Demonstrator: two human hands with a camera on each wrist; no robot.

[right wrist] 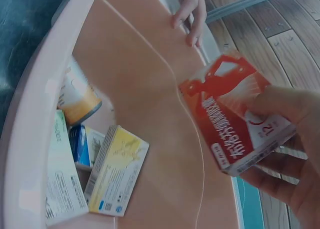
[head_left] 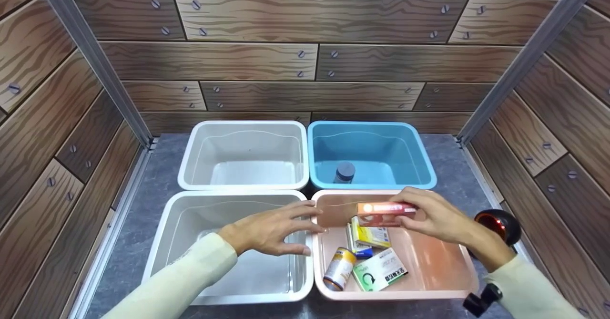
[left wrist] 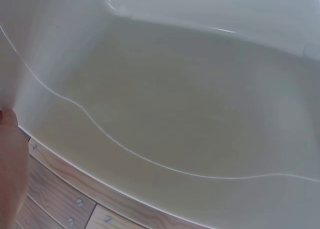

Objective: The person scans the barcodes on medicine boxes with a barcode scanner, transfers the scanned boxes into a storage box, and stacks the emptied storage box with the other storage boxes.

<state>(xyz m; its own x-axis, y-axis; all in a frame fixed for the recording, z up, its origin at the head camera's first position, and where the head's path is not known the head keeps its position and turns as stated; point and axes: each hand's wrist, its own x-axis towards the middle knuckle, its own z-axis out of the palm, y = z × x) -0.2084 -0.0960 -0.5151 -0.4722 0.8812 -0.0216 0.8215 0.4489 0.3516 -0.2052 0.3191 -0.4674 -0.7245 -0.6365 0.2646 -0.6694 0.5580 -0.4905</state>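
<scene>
Your mottled grey tabletop (head_left: 445, 159) is enclosed on three sides by wood-patterned walls (head_left: 314, 21), with metal rails (head_left: 90, 54) at the corners. Your right hand (head_left: 436, 216) grips a red box (head_left: 381, 216) above the pink bin (head_left: 433, 266), covering one end. Your left hand (head_left: 274, 228), fingers loose and holding nothing, hangs by the front grey bin's (head_left: 257, 283) inner rim; contact is unclear, and the left wrist view crops it. A yellow box (head_left: 374, 235) mostly hides a blue box (head_left: 364, 253); the blue bin's (head_left: 376, 185) near side hides a dark-lidded container's (head_left: 345, 171) base.
</scene>
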